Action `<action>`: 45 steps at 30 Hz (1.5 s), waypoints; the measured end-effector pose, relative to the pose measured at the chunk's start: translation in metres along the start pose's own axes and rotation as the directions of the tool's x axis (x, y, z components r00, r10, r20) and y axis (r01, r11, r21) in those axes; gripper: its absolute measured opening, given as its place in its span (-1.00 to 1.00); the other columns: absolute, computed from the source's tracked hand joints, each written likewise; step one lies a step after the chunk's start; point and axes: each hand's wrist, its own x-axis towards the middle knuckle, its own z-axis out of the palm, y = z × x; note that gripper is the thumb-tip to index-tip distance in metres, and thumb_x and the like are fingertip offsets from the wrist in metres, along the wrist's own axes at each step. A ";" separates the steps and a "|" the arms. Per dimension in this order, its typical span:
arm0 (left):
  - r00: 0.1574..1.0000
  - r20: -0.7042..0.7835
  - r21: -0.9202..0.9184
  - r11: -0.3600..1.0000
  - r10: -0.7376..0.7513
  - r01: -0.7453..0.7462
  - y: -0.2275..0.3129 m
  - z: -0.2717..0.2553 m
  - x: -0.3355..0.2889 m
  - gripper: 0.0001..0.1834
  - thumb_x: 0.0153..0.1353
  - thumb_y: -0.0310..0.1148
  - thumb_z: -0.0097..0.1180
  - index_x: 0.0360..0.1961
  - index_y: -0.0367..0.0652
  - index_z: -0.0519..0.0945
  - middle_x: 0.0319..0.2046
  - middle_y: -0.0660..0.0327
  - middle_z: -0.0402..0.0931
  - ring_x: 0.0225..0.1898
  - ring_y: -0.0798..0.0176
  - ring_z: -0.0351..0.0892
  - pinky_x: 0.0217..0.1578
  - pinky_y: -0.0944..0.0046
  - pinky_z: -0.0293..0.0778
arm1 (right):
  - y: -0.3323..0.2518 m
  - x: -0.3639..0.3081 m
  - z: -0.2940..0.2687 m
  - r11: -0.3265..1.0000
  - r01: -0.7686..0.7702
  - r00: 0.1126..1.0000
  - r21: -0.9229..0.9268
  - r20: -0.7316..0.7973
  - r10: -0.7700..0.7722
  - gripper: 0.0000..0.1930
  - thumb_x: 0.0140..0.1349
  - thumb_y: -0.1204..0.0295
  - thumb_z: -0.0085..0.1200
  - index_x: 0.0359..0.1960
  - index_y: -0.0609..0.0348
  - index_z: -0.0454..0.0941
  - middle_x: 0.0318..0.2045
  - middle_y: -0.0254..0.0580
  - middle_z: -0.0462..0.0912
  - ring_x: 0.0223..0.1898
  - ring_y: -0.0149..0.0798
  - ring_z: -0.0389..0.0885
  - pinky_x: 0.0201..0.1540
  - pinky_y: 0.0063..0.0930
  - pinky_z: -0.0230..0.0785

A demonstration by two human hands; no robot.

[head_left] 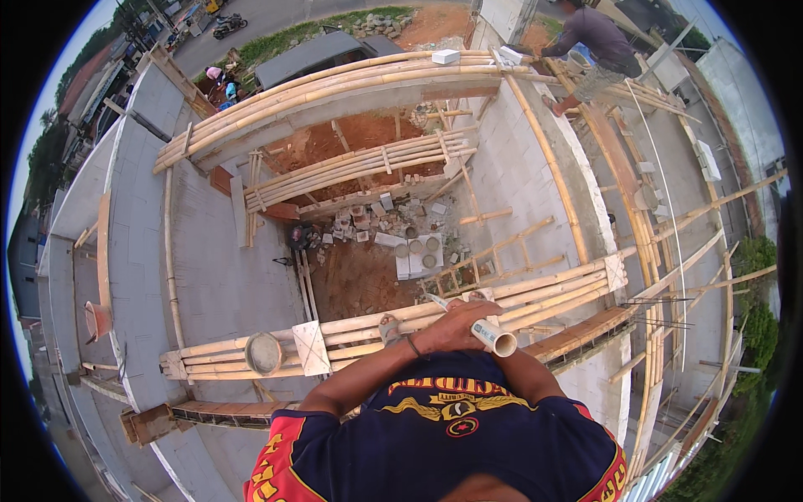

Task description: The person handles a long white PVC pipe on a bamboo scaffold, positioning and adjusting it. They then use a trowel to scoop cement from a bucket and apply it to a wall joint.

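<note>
My left hand (454, 328) is closed round a white plastic pipe (495, 336), whose open end points back toward my chest. The pipe's far end slants away to the left, over the bamboo. My right forearm (529, 372) rises to the near end of the pipe, but the pipe and my left hand hide its fingers. Below lies a platform of bamboo poles (552, 306), with my feet on it. A round bucket of grey mix (264, 353) stands on the poles to the left, beside a pale square plate (311, 348).
Beyond the platform edge the ground drops to rubble, pale blocks (410, 266) and several buckets. A bamboo ladder (502, 251) leans there. A co-worker (590, 46) crouches on the far right wall. Another bamboo walkway (335, 84) spans the far side. An orange bucket (98, 320) hangs at left.
</note>
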 end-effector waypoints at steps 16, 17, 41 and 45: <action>0.997 -0.030 -0.206 0.976 -0.075 0.067 -0.034 0.053 -0.002 -0.80 -0.01 -0.41 0.36 -0.46 -0.14 0.52 -0.45 0.17 0.48 -0.32 0.04 0.47 -0.23 0.10 0.34 | 0.030 -0.022 0.002 0.777 -0.607 0.794 0.166 0.103 0.599 -0.64 0.25 0.14 0.13 -0.11 0.16 0.50 -0.40 -0.15 0.65 -0.44 -0.30 0.62 -0.27 -0.37 0.51; 0.998 -0.020 -0.198 0.978 -0.066 0.061 -0.037 0.056 -0.003 -0.79 -0.01 -0.41 0.36 -0.45 -0.14 0.52 -0.44 0.16 0.48 -0.30 0.04 0.47 -0.22 0.10 0.33 | 0.028 -0.019 -0.003 0.591 -0.733 0.661 0.335 0.148 0.736 -0.62 0.28 0.07 0.10 -0.14 0.15 0.52 -0.41 -0.15 0.65 -0.49 -0.31 0.61 -0.33 -0.38 0.52; 0.973 0.119 -0.132 0.968 -0.199 0.214 -0.087 0.086 0.075 -0.75 -0.10 -0.51 0.30 -0.39 -0.15 0.46 -0.37 0.16 0.43 -0.17 0.03 0.45 0.04 0.04 0.33 | 0.191 0.043 -0.042 -0.230 -0.520 0.244 0.823 0.401 0.883 -0.71 0.27 0.32 0.08 -0.16 0.34 0.47 -0.56 -0.12 0.56 -0.60 -0.27 0.54 -0.54 -0.37 0.45; 0.902 0.370 -0.044 0.965 -0.225 0.259 -0.160 0.097 0.077 -0.70 -0.16 -0.57 0.28 -0.37 -0.13 0.46 -0.33 0.19 0.43 -0.11 0.05 0.44 0.09 0.03 0.34 | 0.215 0.057 -0.057 -0.065 -0.844 0.134 0.532 0.328 0.935 -0.73 0.17 0.41 0.22 -0.26 0.39 0.47 -0.55 -0.09 0.56 -0.60 -0.22 0.56 -0.57 -0.37 0.44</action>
